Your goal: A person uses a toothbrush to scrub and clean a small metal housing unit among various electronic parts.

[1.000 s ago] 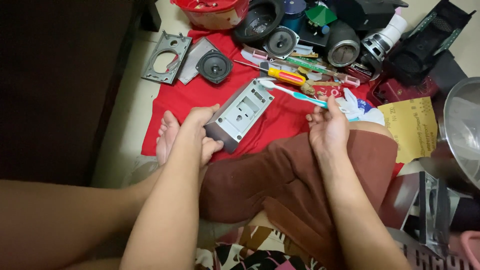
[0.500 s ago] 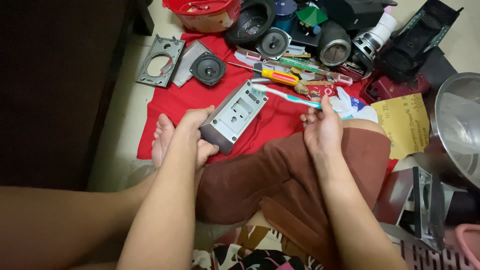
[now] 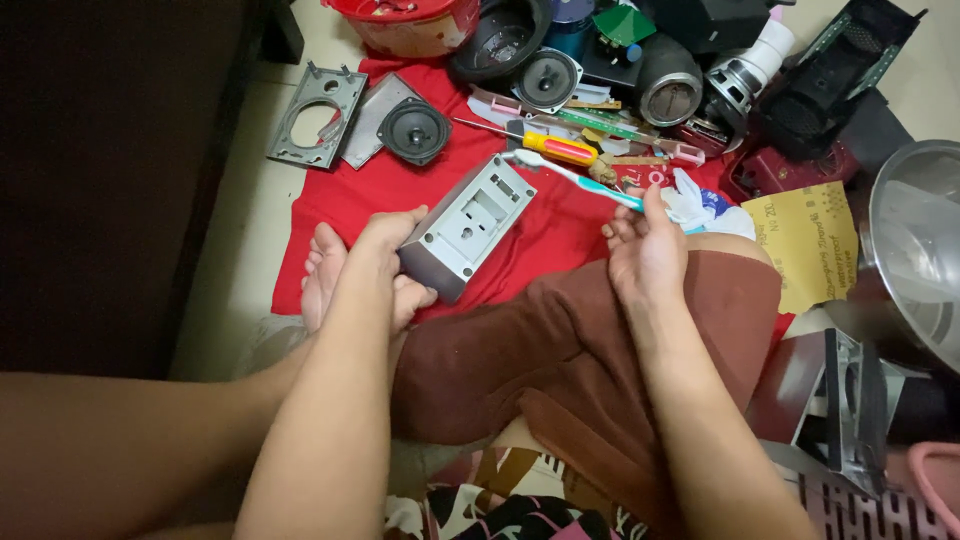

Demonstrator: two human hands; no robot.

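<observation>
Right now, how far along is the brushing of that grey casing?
Done: the casing is apart from its speaker and frame plate, which lie on the red cloth. In hand: left hand holds the grey casing; right hand holds the toothbrush, bristles at its top corner. Left: how clean it is cannot be told.

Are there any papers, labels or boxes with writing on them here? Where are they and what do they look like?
Yellow paper sheet: on the floor right of the knee, roughly square, dark print along its edge.
Dark red box: just behind the sheet, flat, small pale markings.
No screens or signs show.
</observation>
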